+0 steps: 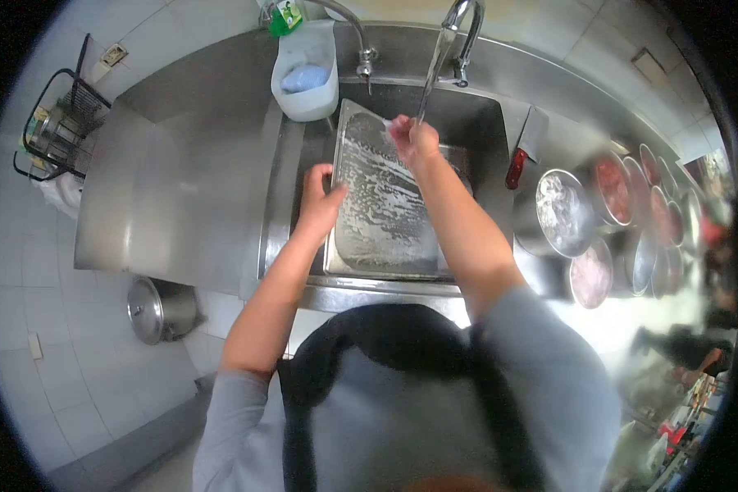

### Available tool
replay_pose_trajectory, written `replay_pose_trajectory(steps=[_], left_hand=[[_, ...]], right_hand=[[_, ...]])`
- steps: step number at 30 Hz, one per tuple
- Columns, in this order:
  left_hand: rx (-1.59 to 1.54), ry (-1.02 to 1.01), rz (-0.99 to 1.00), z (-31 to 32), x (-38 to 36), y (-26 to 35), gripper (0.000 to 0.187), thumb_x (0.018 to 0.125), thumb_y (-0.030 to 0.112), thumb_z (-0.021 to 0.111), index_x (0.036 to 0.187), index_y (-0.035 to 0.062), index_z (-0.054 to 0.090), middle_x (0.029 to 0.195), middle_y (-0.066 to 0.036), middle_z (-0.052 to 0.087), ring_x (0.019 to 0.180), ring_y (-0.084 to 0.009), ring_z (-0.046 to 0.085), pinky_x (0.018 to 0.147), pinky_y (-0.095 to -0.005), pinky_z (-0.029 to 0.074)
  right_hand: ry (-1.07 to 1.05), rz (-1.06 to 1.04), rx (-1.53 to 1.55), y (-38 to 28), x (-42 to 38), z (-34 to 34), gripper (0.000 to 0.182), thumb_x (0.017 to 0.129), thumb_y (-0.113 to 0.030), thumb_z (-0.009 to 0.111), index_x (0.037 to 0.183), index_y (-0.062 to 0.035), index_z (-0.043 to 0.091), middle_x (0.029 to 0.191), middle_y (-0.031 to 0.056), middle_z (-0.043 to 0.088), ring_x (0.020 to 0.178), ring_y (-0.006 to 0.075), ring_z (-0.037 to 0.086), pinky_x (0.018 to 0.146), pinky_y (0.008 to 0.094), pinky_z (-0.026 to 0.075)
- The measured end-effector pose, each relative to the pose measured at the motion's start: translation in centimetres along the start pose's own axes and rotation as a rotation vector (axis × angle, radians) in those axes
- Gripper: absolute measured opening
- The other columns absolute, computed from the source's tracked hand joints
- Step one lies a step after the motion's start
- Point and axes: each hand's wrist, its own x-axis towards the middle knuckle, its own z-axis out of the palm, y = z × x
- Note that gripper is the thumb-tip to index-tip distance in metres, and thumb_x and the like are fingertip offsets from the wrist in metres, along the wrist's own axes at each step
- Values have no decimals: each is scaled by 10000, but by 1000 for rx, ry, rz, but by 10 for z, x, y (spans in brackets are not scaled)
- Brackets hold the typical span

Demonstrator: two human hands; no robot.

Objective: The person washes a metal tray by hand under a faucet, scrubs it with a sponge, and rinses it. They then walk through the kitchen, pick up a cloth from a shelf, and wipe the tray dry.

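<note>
A rectangular metal tray (385, 209), streaked with white suds, rests tilted in the sink (484, 123). My left hand (320, 205) grips the tray's left rim, thumb toward its inside. Over the tray's far right part, my right hand (416, 141) is closed, its fingers curled. A small whitish edge shows at those fingers, but what they hold I cannot make out. Water runs from the right faucet (466, 41) down onto or just beside my right hand.
A white plastic holder (307, 102) with a blue item stands behind the sink, near a second faucet (367, 57). A red-handled cleaver (526, 148) lies to the right, beside several metal bowls (564, 213). A lidded pot (160, 310) sits lower left.
</note>
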Motion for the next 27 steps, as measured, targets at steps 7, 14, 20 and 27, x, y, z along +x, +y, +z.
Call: replay_pose_trajectory(steps=[7,14,20,27], left_hand=[[15,-94,185,59,3,88,389,659,-6,581,1025,31,454,1190,-133,469,1139,-260,423,955,-335,313],[203,-198,204,113,43,163,599,634,20,569,1208,14,400,1134,-184,509,1077,-290,495,907,-331,371],[319,-230,282,149,-32,168,654,632,1,567,1255,23,368,1196,-191,486,1119,-310,474,918,-343,377],[255,-160,361,138,1,189,638,608,-47,524,1223,13,369,1249,-183,431,1172,-324,414,975,-355,329]], right_hand=[[-196,181,-92,-75,-61,58,136,857,-66,412,805,16,507,742,143,520,738,273,538,623,433,463],[-201,-65,-678,-117,-17,51,74,813,-47,455,841,-3,508,724,128,485,637,268,495,519,465,403],[-67,200,-216,-168,-129,18,135,826,-96,467,752,-25,554,727,114,516,693,281,497,646,515,436],[-70,-105,-547,-164,-33,59,270,864,-250,456,852,-23,603,890,175,589,805,319,566,665,523,425]])
